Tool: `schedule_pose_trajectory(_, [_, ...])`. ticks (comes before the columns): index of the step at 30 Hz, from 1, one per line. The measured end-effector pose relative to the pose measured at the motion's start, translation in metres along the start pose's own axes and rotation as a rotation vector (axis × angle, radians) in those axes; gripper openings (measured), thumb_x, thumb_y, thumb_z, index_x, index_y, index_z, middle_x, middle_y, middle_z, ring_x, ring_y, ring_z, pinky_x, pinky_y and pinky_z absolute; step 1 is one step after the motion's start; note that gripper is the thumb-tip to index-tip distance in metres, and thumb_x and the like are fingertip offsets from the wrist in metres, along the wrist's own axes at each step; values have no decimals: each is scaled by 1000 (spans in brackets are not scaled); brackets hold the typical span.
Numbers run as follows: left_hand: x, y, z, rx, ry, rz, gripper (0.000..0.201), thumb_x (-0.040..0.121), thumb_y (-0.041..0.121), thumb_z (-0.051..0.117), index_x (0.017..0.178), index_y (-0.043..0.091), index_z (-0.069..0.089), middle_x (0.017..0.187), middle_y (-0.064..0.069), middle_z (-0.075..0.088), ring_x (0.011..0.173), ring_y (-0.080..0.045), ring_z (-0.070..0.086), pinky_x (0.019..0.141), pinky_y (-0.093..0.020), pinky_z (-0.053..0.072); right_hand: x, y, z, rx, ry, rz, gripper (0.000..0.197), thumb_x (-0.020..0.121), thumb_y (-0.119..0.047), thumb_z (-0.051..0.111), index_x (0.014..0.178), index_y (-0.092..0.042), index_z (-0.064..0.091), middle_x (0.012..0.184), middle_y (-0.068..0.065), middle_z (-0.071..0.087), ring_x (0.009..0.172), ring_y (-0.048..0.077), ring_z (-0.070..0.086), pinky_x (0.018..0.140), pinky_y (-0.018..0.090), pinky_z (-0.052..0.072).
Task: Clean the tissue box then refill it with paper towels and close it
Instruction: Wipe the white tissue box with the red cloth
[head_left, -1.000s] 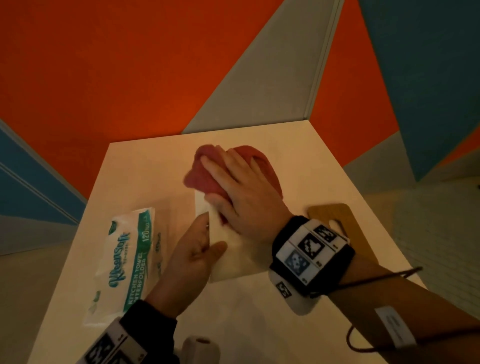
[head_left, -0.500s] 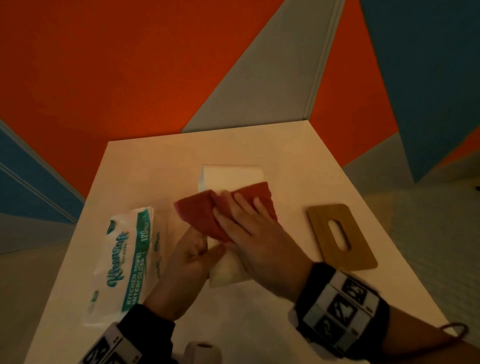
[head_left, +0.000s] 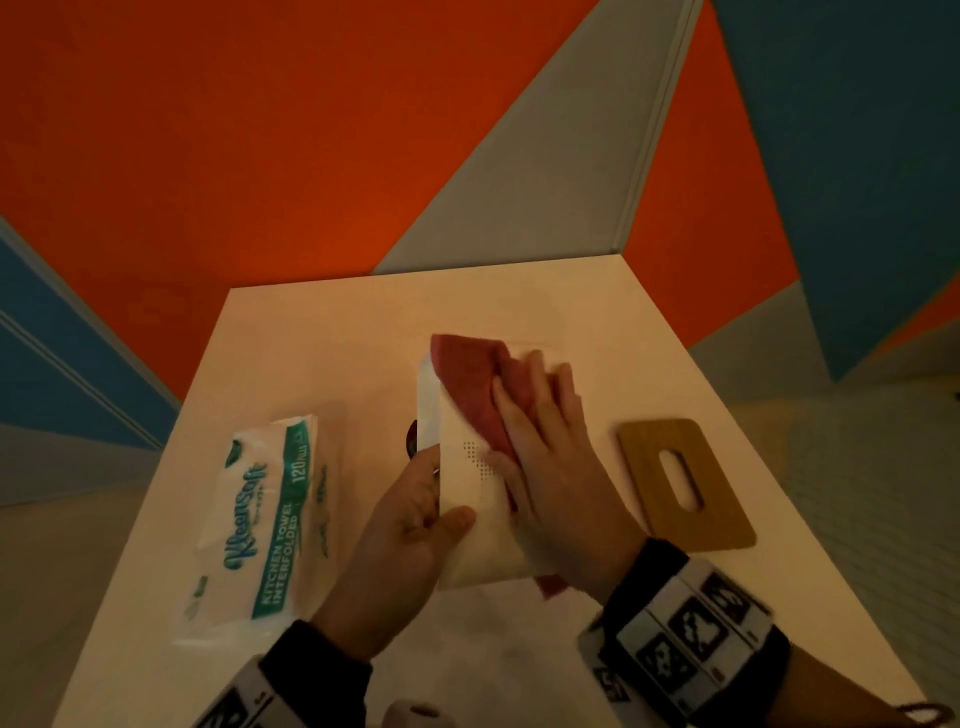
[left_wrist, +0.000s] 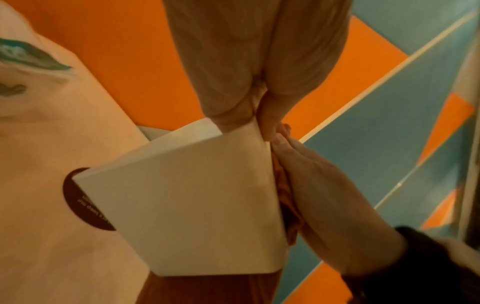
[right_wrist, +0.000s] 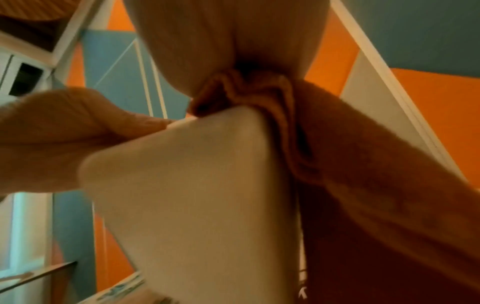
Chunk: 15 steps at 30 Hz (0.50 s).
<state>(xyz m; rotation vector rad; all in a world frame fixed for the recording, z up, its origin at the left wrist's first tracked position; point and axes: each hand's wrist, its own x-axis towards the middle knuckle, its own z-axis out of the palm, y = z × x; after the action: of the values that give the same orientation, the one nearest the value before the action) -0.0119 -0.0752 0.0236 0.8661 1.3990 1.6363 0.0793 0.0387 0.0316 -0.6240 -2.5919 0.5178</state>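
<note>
In the head view the white tissue box (head_left: 467, 499) is tipped up off the table at the middle, without its lid. My left hand (head_left: 415, 519) grips its near left corner, thumb on the upper face. The right hand (head_left: 545, 452) lies flat with straight fingers and presses a red cloth (head_left: 467, 384) onto the box's far right part. The left wrist view shows the box (left_wrist: 187, 195) raised, with the cloth (left_wrist: 285, 195) squeezed between it and the right palm (left_wrist: 324, 195). In the right wrist view the cloth (right_wrist: 337, 164) drapes over the box (right_wrist: 194, 195).
A sealed pack of kitchen paper towels (head_left: 260, 525) lies left of the box. The wooden lid (head_left: 680, 483) with its slot lies flat to the right. A dark round sticker (head_left: 412, 441) shows on the table (head_left: 519, 301) under the box. Orange, grey and blue walls close in behind.
The right hand drew the cloth from the box's far end toward me, then pushed it back out along the right side. The left hand has tipped the box up off the table.
</note>
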Motion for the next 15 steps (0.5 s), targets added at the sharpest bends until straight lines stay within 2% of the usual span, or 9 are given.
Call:
schedule_pose_trajectory(1, [0,0,0,4,-13,-4,39,71,9,51,104,29,56,104,10,71,97,-12,65,82,-27,56,6,1,-3,-67,-29,-29,58,94,-49,13,144,-20,9,152,11,-2,136,30,-8,107,46,-7])
schedule_pose_trajectory(3, [2,3,1,-13,-20,-21,39,72,7,51,104,28,55,101,12,72,98,-10,65,78,-24,57,25,6,-11,-74,-107,3,54,98,-38,23,146,-20,6,156,10,-3,141,26,-11,108,38,-12])
schedule_pose_trajectory(6, [7,9,0,-36,0,-22,38,84,-6,49,103,27,56,96,10,73,95,-8,66,72,-21,57,50,12,-25,114,-85,133,50,100,-31,24,146,-21,6,157,5,-4,143,23,-7,111,30,-10])
schedule_pose_trajectory(8, [10,10,-2,-57,22,-15,42,85,-10,43,103,26,56,93,12,73,93,-8,66,69,-21,57,49,11,-24,237,-45,184,50,100,-30,25,146,-21,6,157,3,-6,143,18,-6,109,26,-9])
schedule_pose_trajectory(9, [12,11,-2,-85,31,-8,41,85,-10,44,104,24,56,94,12,74,93,-9,66,69,-22,57,41,11,-21,245,-39,158,50,100,-29,25,146,-21,5,157,2,-6,142,14,-7,110,27,-9])
schedule_pose_trajectory(12, [14,12,-7,-150,64,26,38,78,-5,49,108,17,56,98,5,72,95,-16,66,71,-24,57,-6,0,-4,65,-81,-94,51,98,-28,25,145,-18,10,153,1,-1,137,12,-11,117,34,-7])
schedule_pose_trajectory(13, [14,12,-9,-134,89,40,40,77,-11,48,106,16,57,96,6,73,94,-16,66,71,-25,57,-24,-2,3,-44,-95,-176,52,96,-29,25,145,-16,13,152,3,6,137,14,-9,116,37,-5])
schedule_pose_trajectory(15, [14,11,-10,-59,122,60,52,75,-24,40,102,17,58,91,9,74,94,-13,66,74,-25,57,-44,-1,11,-198,-163,-232,53,95,-35,21,143,-14,19,151,10,21,137,22,4,109,48,4])
